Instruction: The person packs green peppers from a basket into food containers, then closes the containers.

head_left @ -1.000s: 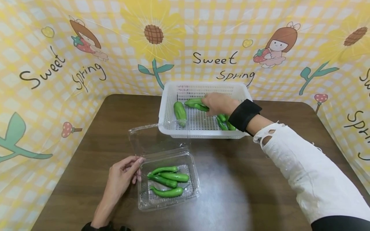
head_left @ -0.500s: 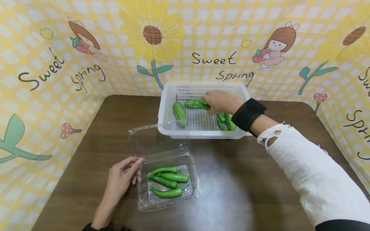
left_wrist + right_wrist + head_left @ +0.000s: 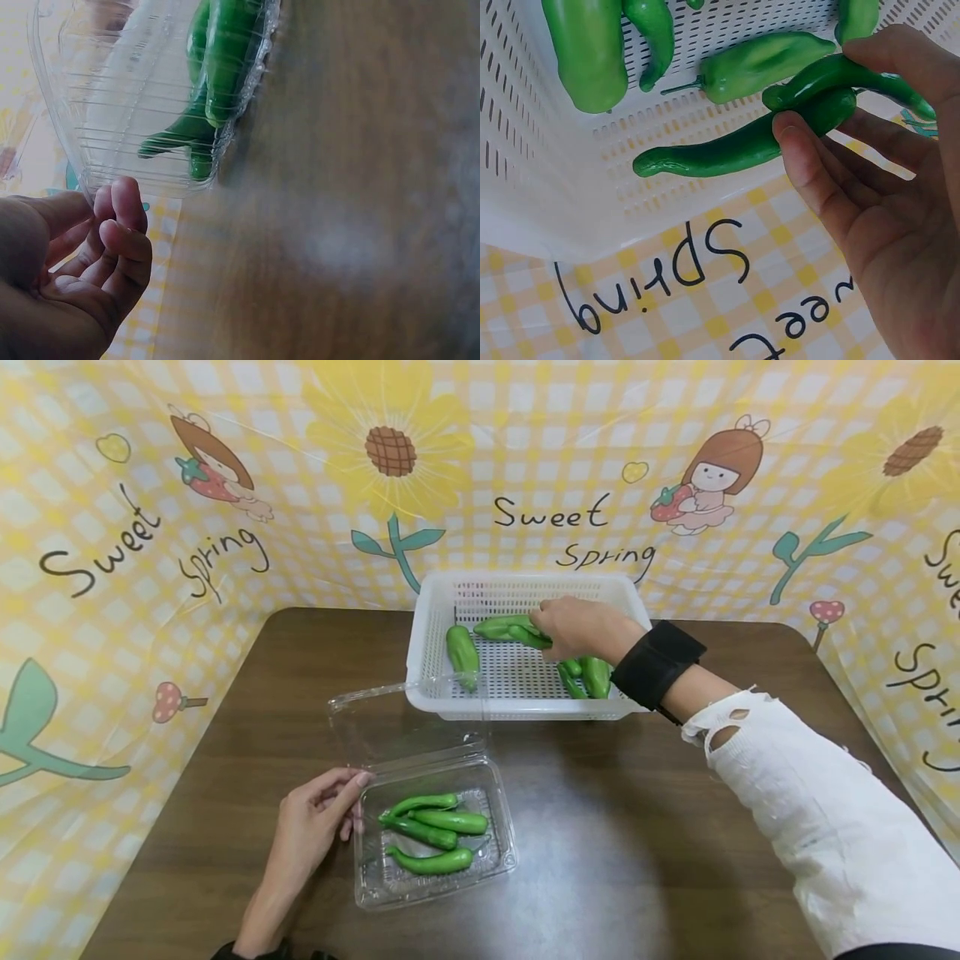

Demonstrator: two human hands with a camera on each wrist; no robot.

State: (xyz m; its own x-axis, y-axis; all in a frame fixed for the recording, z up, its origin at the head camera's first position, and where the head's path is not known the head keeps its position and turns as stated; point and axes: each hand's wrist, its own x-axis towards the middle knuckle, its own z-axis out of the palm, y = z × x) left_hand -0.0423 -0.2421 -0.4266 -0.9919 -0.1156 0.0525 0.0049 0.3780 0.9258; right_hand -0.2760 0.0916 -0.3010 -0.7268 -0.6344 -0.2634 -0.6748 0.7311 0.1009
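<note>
We see a dark brown wooden table (image 3: 637, 860) with rounded far corners. Around it on three sides hangs a yellow checked backdrop (image 3: 300, 552) printed with sunflowers, cartoon girls holding strawberries, small mushrooms and the words "Sweet Spring".

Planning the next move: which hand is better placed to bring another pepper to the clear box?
Right. The right hand already grips two peppers in the basket. The left hand merely touches the clear box edge, far from the basket.
</note>
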